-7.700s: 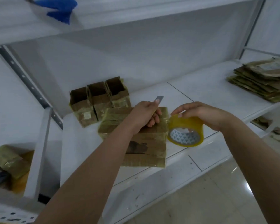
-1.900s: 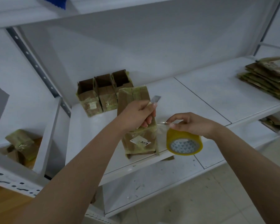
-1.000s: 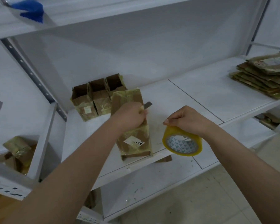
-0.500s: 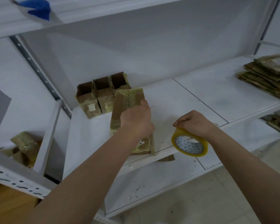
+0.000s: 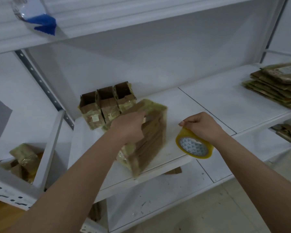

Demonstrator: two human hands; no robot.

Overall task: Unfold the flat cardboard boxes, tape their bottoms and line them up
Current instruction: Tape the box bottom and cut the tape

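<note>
White shelving is running wall to wall in front of me, w/ the three finished boxes standing open-topped in a row at the back left and the flat stack waiting far right. Since a sec ago the tape strand betw. roll and box is gone and the little blade I was showing in my left fingers isn't visible now, so I'm reading the bottom seam as cut and done. My left hand is gripping the fourth box over its top edge and tipping it; it's blurred and leaning, its near corner sitting right at the shelf's front lip. My right hand is curled around the tape roll, which is hanging half past the front edge (not resting flat, as far as I can tell). That means this box is prob. ready to be turned open-side up and slid back beside the third one. Room-wise: clear white surface is lying betw. the box and the row, and lots more to the right before the flats. Tight spots are the front lip under the box corner and the upright post just left of the row, so I'm judging the line should be growing rightward.
</note>
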